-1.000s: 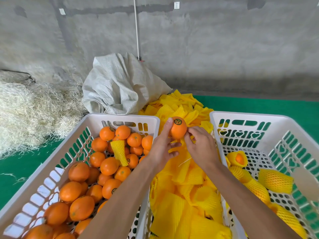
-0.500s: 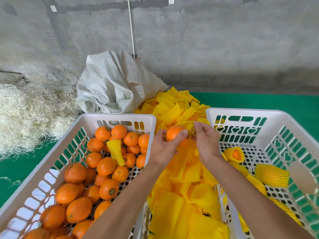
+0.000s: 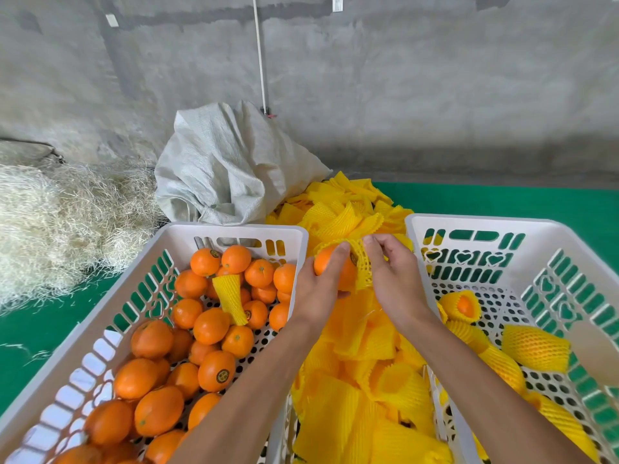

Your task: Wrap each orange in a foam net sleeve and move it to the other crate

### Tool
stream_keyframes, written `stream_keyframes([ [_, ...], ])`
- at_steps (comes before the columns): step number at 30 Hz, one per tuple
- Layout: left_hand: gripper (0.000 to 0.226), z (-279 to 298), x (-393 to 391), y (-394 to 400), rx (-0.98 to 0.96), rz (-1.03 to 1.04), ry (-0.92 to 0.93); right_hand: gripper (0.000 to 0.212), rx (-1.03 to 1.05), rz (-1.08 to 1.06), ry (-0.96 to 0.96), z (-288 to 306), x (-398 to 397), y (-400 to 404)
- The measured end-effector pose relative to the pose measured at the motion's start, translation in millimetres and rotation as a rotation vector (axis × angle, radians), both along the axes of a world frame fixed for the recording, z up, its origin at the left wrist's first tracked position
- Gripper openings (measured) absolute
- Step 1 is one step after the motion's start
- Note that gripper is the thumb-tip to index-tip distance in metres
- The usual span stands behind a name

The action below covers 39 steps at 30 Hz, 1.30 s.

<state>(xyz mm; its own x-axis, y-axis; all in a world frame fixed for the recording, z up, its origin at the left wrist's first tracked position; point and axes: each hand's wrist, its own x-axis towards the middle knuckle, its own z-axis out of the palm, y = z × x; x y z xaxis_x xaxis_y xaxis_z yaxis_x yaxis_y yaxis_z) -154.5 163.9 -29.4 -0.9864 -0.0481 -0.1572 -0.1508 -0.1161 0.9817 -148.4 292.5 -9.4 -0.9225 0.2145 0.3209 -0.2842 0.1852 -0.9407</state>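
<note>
Between crates: both hands stretch meshy foam sleeve (image 3: 362,266) over round orange (image 3: 330,267).

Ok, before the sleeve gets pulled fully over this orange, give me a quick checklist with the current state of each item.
1. Orange held firm: left hand grips it. Ok.
2. Foam net sleeve open over the fruit: right hand pinches its stretched mouth against the orange's right side. Ok.
3. Orange fully covered: the left part is bare. Not ok.
4. Sleeve free of tears: mesh too fine to judge. Cannot tell.
5. Space in the right crate: only a few wrapped oranges lie inside, perforated floor visible. Ok.
6. Spare sleeves at hand: yellow pile lies between the crates. Ok.
</note>
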Motion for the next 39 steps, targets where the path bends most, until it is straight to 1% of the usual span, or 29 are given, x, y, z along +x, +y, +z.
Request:
stream_keyframes([
  [3, 0.093, -1.9, 0.4, -1.9, -0.173, 0.004, 0.003, 0.016, 0.045, 0.069, 0.058, 6.0, 4.6, 0.1],
  [5, 0.108, -5.3, -2.5, -1.6, -0.283, -0.040, -0.002, 0.016, 0.051, 0.088, 0.074, 5.9, 6.4, 1.4],
  [6, 0.116, -6.2, -2.9, -1.0, -0.297, -0.081, -0.022, 0.016, 0.051, 0.079, 0.075, 4.3, 7.0, 1.9],
  [7, 0.121, -6.7, -3.1, -0.4, -0.264, -0.133, -0.048, 0.016, 0.058, 0.061, 0.074, 2.3, 6.9, 2.9],
  [8, 0.121, -7.9, -4.4, 0.7, -0.198, -0.182, -0.066, 0.016, 0.070, 0.035, 0.075, 0.3, 6.0, 4.7],
  [10, 0.109, -9.8, -6.1, 1.2, -0.077, -0.228, -0.057, 0.020, 0.084, -0.015, 0.078, -2.0, 2.6, 10.3],
  [11, 0.104, -11.0, -6.3, 0.7, -0.053, -0.232, -0.046, 0.021, 0.085, -0.035, 0.080, -2.3, 0.5, 12.9],
  [13, 0.098, -16.3, -7.2, 0.5, -0.081, -0.241, -0.010, 0.023, 0.093, -0.077, 0.087, -3.2, -2.9, 16.5],
  [16, 0.074, -17.0, -4.7, 1.4, -0.145, -0.257, 0.071, 0.023, 0.131, -0.112, 0.083, -7.4, -6.4, 19.9],
  [17, 0.070, -14.4, -2.4, 1.6, -0.154, -0.252, 0.078, 0.023, 0.147, -0.115, 0.080, -9.9, -7.5, 21.4],
  [20, 0.078, -8.2, 3.4, 2.0, -0.206, -0.231, 0.070, 0.021, 0.181, -0.145, 0.078, -15.4, -9.8, 23.0],
  [23, 0.082, -7.5, 7.8, 4.7, -0.284, -0.218, 0.072, 0.020, 0.262, -0.210, 0.143, -12.4, -9.5, 26.5],
  [26, 0.075, -8.8, 6.9, 6.9, -0.324, -0.201, 0.033, 0.022, 0.433, -0.221, 0.275, -4.3, -6.8, 28.3],
  [28, 0.075, -10.7, 5.2, 8.1, -0.368, -0.158, 0.013, 0.027, 0.563, -0.189, 0.367, -2.2, -2.6, 22.7],
  [30, 0.075, -11.4, 4.7, 8.4, -0.435, -0.076, 0.049, 0.031, 0.666, -0.158, 0.445, -1.3, 1.4, 13.5],
  [32, 0.071, -13.4, 4.1, 7.5, -0.451, -0.021, 0.102, 0.030, 0.762, -0.140, 0.494, -0.8, 2.0, 8.9],
  [34, 0.065, -14.9, 1.9, 6.7, -0.394, -0.012, 0.121, 0.029, 0.826, -0.127, 0.478, -1.5, 0.9, 9.5],
  [36, 0.050, -13.9, -0.1, 5.5, -0.323, 0.019, 0.157, 0.036, 0.830, -0.111, 0.383, -5.4, 0.2, 11.7],
  [37, 0.048, -12.3, -0.4, 5.1, -0.296, 0.054, 0.186, 0.039, 0.815, -0.103, 0.320, -8.0, -0.2, 12.3],
  [38, 0.052, -10.2, 0.1, 5.0, -0.275, 0.085, 0.198, 0.041, 0.802, -0.094, 0.265, -10.7, -0.5, 12.7],
  [39, 0.061, -8.6, 0.3, 5.1, -0.248, 0.109, 0.193, 0.042, 0.788, -0.077, 0.224, -13.5, -0.8, 13.2],
])
